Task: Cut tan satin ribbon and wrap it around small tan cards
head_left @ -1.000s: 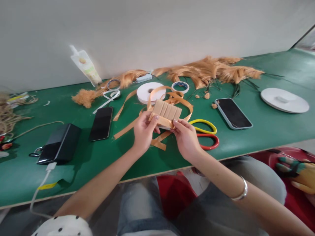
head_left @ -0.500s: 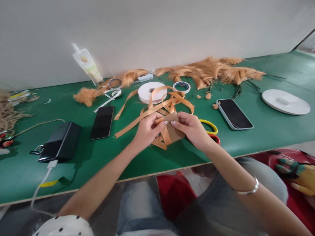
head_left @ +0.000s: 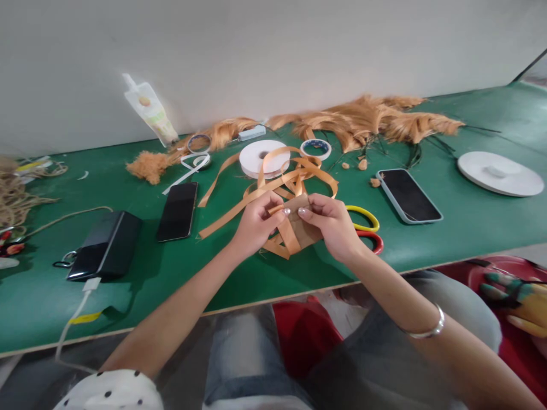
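Note:
A small piece of brown cardboard is pinched between the thumb and fingers of my right hand, near its upper right. My left hand is closed on a peach-orange ribbon, which lies across the cardboard's left side. Both thumbs rest on top, close together. Loose loops of the same ribbon spread over the table behind and left of my hands. Just right of my right hand are scissors with a yellow handle loop and a red one; their blades are hidden.
A white ribbon spool, a tape roll and peach-coloured tufts lie behind. Phones flank my hands, one black, one pale-cased. A black box with a cable sits left, a white disc right.
The cardboard tilts slightly differently and my right thumb has shifted a little to the right. Both hands keep their hold.

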A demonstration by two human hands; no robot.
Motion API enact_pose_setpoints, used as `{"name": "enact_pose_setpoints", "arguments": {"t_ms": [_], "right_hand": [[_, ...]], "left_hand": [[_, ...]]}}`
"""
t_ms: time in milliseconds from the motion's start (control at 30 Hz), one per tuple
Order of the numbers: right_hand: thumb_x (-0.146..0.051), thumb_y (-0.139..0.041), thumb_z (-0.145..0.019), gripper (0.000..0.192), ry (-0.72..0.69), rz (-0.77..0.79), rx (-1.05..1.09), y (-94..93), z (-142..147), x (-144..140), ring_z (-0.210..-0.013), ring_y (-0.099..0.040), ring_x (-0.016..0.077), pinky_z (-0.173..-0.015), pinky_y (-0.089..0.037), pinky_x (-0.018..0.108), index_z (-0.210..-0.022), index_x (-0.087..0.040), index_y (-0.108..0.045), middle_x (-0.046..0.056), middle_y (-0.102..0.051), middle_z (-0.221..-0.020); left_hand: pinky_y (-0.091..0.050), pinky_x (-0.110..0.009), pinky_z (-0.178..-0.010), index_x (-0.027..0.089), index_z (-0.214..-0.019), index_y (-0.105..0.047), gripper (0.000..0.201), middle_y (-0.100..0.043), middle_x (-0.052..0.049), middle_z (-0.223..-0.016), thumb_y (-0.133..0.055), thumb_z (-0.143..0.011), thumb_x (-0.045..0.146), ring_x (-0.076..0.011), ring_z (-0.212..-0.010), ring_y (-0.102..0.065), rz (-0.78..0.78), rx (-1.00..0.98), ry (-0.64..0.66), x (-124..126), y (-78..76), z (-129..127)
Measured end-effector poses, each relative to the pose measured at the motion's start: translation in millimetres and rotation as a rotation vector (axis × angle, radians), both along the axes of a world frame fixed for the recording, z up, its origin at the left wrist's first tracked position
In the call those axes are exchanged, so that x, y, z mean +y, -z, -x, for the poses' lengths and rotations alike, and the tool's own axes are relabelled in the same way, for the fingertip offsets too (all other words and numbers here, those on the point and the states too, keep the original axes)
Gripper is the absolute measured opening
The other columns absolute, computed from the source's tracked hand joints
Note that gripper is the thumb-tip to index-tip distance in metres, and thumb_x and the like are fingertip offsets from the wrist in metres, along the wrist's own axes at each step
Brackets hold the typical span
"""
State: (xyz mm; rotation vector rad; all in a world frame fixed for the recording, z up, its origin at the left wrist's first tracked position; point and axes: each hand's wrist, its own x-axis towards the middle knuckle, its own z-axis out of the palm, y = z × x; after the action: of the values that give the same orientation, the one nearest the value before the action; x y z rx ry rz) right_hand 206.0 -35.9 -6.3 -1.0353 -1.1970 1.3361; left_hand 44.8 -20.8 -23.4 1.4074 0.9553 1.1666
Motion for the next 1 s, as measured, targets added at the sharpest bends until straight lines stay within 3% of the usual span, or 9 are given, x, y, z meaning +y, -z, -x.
{"name": "enact_pose_setpoints", "arguments": {"t_ms": [133,500,867,1000], "right_hand": [[-0.026,-0.069,-0.066,0.01,0.018,0.056,0.085,4.9,-1.6,1.5,-0.061,-0.05,0.0118,-0.059,-0.036,0.025,-0.067,-0.019,-0.063,-0.002,-0.059,-0.063],[-0.023,-0.069,-0.066,0.006,0.082,0.068,0.12,5.0,-1.3,1.2,-0.063,-0.052,0.0118,-0.062,-0.038,0.026,-0.067,-0.018,-0.065,-0.002,-0.061,-0.065],[-0.025,-0.071,-0.065,0.011,0.218,0.038,0.167,4.7,-7.9,7.1,-0.068,-0.056,0.0125,-0.063,-0.042,0.025,-0.071,-0.017,-0.066,-0.002,-0.064,-0.068],[-0.028,-0.071,-0.065,0.016,0.364,0.026,0.238,6.3,-6.5,8.0,-0.071,-0.059,0.014,-0.065,-0.047,0.027,-0.076,-0.018,-0.066,-0.001,-0.067,-0.075]], "left_hand": [[-0.026,-0.019,-0.038,0.019,-0.07,-0.055,0.014,-0.046,0.004,-0.059,-0.065,-0.077,0.027,-0.0048,-0.043,-0.037,-0.019,-0.005,-0.017,1.0,3.2,0.9],[-0.032,-0.019,-0.04,0.019,-0.068,-0.055,0.015,-0.045,0.004,-0.058,-0.065,-0.077,0.027,-0.0055,-0.045,-0.042,-0.044,-0.009,-0.032,3.2,3.0,0.6],[-0.041,-0.017,-0.045,0.016,-0.067,-0.056,0.027,-0.055,0.003,-0.061,-0.075,-0.068,0.035,-0.0065,-0.052,-0.051,0.061,-0.163,-0.09,7.9,-0.3,3.0],[-0.041,-0.017,-0.048,0.017,-0.067,-0.055,0.027,-0.053,0.003,-0.061,-0.076,-0.069,0.034,-0.0066,-0.053,-0.05,0.02,-0.202,-0.16,9.0,1.0,2.3]]}}
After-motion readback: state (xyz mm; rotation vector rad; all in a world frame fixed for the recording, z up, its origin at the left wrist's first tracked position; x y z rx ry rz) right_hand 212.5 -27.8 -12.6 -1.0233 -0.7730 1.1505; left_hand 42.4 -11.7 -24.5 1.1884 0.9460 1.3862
